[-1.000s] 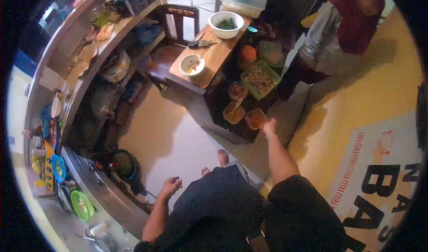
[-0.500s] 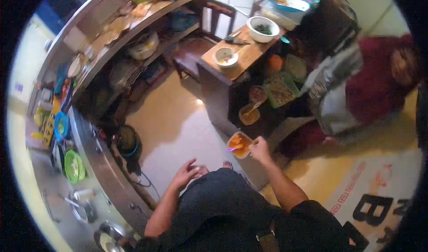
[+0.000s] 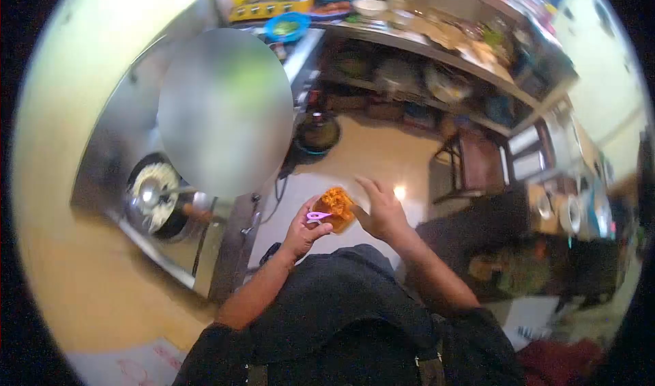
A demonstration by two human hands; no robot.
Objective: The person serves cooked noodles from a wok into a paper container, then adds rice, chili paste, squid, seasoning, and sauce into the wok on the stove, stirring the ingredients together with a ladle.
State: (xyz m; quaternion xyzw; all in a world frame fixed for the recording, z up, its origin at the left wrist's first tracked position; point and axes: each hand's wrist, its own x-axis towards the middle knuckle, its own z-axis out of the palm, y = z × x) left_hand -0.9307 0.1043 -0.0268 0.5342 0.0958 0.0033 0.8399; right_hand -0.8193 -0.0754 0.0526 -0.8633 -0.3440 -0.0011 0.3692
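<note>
A small square tub (image 3: 346,223) of orange-red paste sits in front of my body, above the floor. My left hand (image 3: 302,232) grips its near left side, thumb along the edge. The handle of a pink spoon (image 3: 317,217) sticks out over that side; its other end is hidden in the paste. On the tub's right is my right hand (image 3: 383,212), fingers apart and stretched forward. Its thumb is close to the tub's edge; whether it touches, I cannot tell.
To the left, a wok (image 3: 153,198) with pale food and a spatula stands on the counter. A blurred oval hides part of it. Shelves (image 3: 423,48) run along the back. A wooden chair (image 3: 481,157) and a table with bowls (image 3: 570,214) stand to the right.
My view has turned left, toward the counter and wok. The tub has passed from my right hand into my left hand. My right hand has let go and opened.
</note>
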